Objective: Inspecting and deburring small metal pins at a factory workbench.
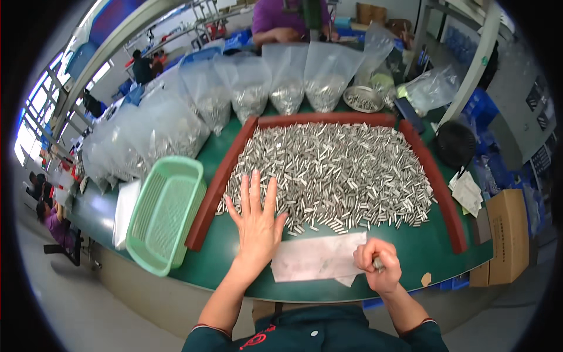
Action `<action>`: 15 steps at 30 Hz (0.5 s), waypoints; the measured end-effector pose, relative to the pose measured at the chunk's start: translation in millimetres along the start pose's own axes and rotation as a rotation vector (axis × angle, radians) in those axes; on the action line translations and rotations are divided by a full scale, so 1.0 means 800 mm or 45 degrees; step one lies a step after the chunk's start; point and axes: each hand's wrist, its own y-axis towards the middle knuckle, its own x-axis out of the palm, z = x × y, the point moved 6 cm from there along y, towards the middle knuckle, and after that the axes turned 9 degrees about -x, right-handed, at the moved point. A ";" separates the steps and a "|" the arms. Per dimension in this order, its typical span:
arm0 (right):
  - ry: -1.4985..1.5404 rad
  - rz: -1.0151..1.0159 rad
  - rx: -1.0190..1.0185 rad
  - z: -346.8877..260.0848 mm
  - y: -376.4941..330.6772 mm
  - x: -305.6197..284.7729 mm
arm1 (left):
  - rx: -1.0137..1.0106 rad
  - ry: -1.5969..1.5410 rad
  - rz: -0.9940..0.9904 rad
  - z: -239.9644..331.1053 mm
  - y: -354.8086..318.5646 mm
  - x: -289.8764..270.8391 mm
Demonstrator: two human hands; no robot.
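By metal pins [340, 170], left fingers [255, 193]

Pale green rectangular plastic basket [161, 220] on the left of the green bench [220, 261], brown cardboard box [508, 232] beside its right end, purple-shirted person [271, 19] across.

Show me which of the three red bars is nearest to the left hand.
The left red bar, beside the green plastic basket. The left hand is next to it; the far bar and right bar lie beyond the metal pins.
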 end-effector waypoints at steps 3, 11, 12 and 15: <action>-0.197 -0.087 -0.279 -0.067 0.020 0.010 | 0.038 -0.074 0.218 0.004 0.031 0.005; 0.026 -0.025 -1.281 -0.242 0.026 0.053 | 0.011 -0.095 0.634 -0.031 0.037 0.019; 0.042 -0.019 -1.369 -0.253 0.019 0.055 | 0.053 -0.067 0.613 -0.033 0.033 0.018; 0.086 0.060 -1.564 -0.267 0.009 0.047 | 0.008 -0.083 0.683 -0.043 0.027 0.013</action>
